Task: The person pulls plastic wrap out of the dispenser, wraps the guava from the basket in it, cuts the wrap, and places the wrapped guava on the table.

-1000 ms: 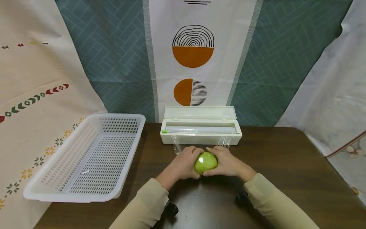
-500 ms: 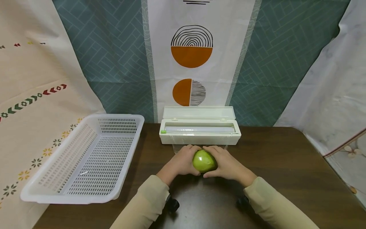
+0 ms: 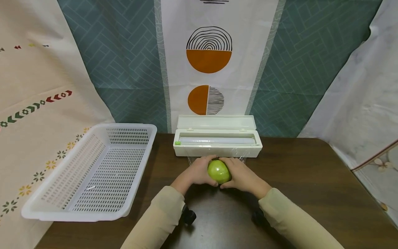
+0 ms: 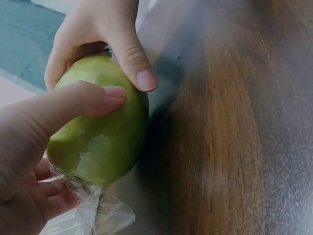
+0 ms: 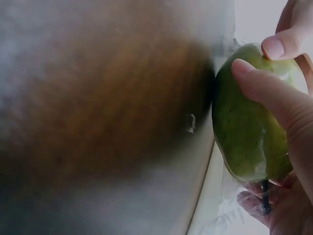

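A shiny green pear (image 3: 219,172) is held between both hands, partly covered in clear cling film (image 4: 110,215). My left hand (image 3: 200,172) grips its left side, and my right hand (image 3: 244,175) grips its right. Both thumbs lie on the near face of the pear in the wrist views. A dark stem (image 5: 265,196) pokes out at one end, near the gathered film and my right fingers. Right behind the hands stands a white cling film dispenser (image 3: 217,151) with its lid raised and a roll (image 3: 217,140) inside. Fingertips behind the pear are partly hidden.
A white perforated plastic basket (image 3: 133,197) stands at the left, with a small white scrap (image 3: 91,187) in it. Dark brown wood makes up the tabletop (image 3: 311,186). Patterned cloths (image 3: 280,86) hang behind and at both sides.
Both hands have shifted slightly away from the body, towards the dispenser, with the pear between them. The pear has turned a little, and the film in front of the dispenser hangs differently.
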Action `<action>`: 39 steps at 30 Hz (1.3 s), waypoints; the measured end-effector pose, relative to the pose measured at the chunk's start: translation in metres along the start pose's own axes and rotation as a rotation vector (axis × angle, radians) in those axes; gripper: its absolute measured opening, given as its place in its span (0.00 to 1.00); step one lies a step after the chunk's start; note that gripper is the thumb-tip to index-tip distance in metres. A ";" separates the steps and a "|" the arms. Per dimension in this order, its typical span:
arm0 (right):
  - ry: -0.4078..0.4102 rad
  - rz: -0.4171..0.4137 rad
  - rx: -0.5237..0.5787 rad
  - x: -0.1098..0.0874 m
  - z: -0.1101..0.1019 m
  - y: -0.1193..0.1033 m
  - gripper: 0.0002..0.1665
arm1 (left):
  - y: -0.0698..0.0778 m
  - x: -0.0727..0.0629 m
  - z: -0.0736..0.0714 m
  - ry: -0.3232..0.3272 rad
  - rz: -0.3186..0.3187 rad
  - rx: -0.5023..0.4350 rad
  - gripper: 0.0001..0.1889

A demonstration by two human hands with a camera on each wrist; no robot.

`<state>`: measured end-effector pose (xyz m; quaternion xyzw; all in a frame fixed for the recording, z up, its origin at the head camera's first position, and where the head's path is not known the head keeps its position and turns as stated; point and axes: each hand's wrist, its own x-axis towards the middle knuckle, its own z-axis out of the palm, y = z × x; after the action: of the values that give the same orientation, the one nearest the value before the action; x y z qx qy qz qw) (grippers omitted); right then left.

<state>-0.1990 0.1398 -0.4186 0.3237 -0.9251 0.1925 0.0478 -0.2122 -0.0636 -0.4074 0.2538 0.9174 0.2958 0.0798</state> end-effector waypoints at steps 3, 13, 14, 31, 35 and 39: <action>-0.020 0.009 0.029 0.004 -0.004 0.002 0.54 | 0.000 -0.001 -0.001 -0.001 -0.002 -0.042 0.53; -0.092 0.035 0.144 0.015 -0.020 0.005 0.48 | 0.015 -0.010 0.006 0.142 0.133 0.428 0.54; -0.089 0.047 0.154 0.015 -0.021 0.005 0.48 | 0.016 -0.009 0.008 0.161 0.145 0.483 0.55; 0.094 -0.012 -0.111 0.007 -0.017 0.003 0.57 | 0.007 -0.001 0.010 0.341 0.199 0.320 0.43; 0.104 -0.036 -0.051 0.009 -0.016 0.004 0.56 | 0.004 -0.004 0.008 0.329 0.154 0.224 0.43; 0.119 -0.022 0.037 0.008 -0.017 0.005 0.53 | 0.002 -0.006 0.006 0.315 0.127 0.166 0.46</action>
<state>-0.2091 0.1451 -0.4026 0.3225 -0.9134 0.2281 0.0988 -0.2041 -0.0623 -0.4110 0.2675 0.9220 0.2595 -0.1047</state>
